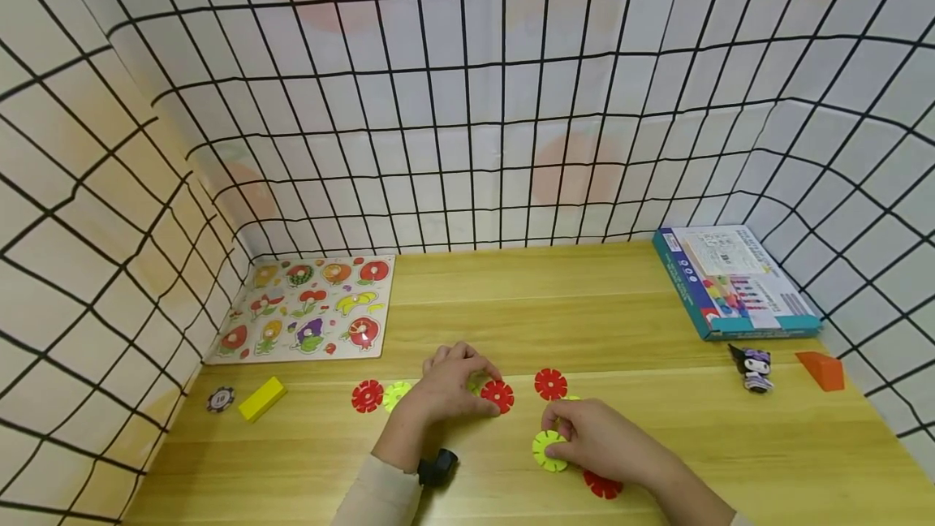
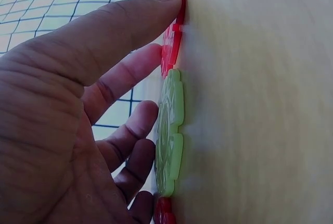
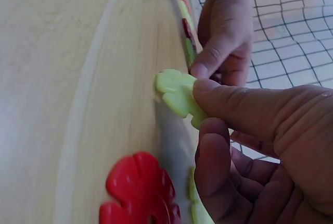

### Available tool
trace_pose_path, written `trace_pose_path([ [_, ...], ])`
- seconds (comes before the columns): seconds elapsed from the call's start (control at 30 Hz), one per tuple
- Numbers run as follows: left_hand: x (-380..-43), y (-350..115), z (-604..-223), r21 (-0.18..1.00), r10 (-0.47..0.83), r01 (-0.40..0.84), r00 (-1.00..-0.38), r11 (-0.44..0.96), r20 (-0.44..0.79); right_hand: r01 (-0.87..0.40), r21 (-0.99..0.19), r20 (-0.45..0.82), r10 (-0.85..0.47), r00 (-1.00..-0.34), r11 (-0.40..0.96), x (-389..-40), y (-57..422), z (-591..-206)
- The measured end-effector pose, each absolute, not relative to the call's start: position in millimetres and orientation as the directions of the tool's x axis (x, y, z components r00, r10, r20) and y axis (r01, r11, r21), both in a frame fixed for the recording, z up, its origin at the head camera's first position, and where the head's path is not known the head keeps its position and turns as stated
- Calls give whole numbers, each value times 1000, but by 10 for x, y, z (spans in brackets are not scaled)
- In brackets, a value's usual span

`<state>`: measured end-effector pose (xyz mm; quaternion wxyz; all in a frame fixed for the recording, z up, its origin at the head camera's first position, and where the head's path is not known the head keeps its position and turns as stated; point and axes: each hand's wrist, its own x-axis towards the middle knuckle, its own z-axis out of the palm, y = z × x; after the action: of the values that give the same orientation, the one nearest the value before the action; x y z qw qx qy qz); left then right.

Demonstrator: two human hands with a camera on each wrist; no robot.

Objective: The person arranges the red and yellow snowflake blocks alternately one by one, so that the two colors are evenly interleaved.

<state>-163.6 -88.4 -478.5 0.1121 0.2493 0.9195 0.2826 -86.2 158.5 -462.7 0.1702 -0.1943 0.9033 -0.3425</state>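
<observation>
In the head view my right hand (image 1: 602,445) pinches a yellow-green notched plastic disc (image 1: 548,451) between thumb and fingers. It is tilted above the table in the right wrist view. My left hand (image 1: 453,384) holds a red notched disc (image 1: 497,397) at its edge with thumb and index finger, at the right end of a row on the table. Next to it in the left wrist view lies a green disc (image 2: 170,135). The row's left end shows another red disc (image 1: 368,396) and a yellow-green disc (image 1: 397,395); my left hand hides its middle.
A loose red disc (image 1: 551,384) lies right of the row; another red disc (image 1: 602,485) is partly under my right hand. Around stand a fruit puzzle board (image 1: 385,307), yellow block (image 1: 263,399), poker chip (image 1: 221,399), box (image 1: 767,323), small figurine (image 1: 756,368) and orange block (image 1: 824,370).
</observation>
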Motion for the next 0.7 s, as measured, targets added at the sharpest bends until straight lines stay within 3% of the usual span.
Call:
trace_pose_path([
  [0.43,-1630,-883,-4780,564,521,399,-851,723,-66,-320,-601,-51,-435,-899,733,-1122,1386,-4666],
  [0.7,-1633,-896,-4774,572,521,396,-851,719,-66,-294,-548,-39,-376,-926,783,-1211,1391,-4652],
])
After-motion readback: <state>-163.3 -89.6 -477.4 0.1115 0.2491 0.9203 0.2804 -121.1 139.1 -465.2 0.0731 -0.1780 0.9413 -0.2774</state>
